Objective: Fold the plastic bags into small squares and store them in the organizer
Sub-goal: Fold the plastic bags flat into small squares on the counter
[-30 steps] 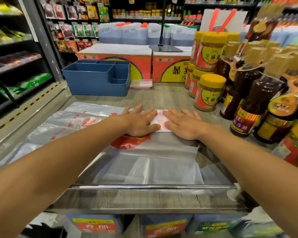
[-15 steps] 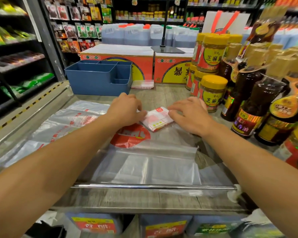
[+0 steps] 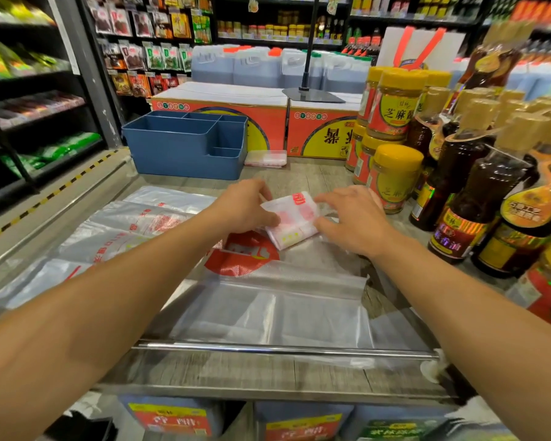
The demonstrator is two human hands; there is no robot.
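A white plastic bag folded into a small square (image 3: 291,219), printed in red and yellow, is tilted up off the counter between my hands. My left hand (image 3: 244,206) grips its left edge with thumb and curled fingers. My right hand (image 3: 352,219) pinches its right edge. Under it lies a flat clear bag with a red logo (image 3: 242,253). More unfolded bags (image 3: 115,230) spread to the left. The blue organizer (image 3: 185,144) stands at the back left with its compartments showing nothing inside. Another folded bag (image 3: 266,159) lies beside the organizer's right wall.
Yellow-lidded jars (image 3: 393,178) and dark sauce bottles (image 3: 477,198) crowd the counter's right side, close to my right hand. Red cartons (image 3: 268,122) stand behind the organizer. A metal rail (image 3: 283,348) runs along the counter's near edge. Store shelves line the left.
Both hands went from pressing flat on the folded bag to gripping its edges. The square has lifted and tilted off the counter.
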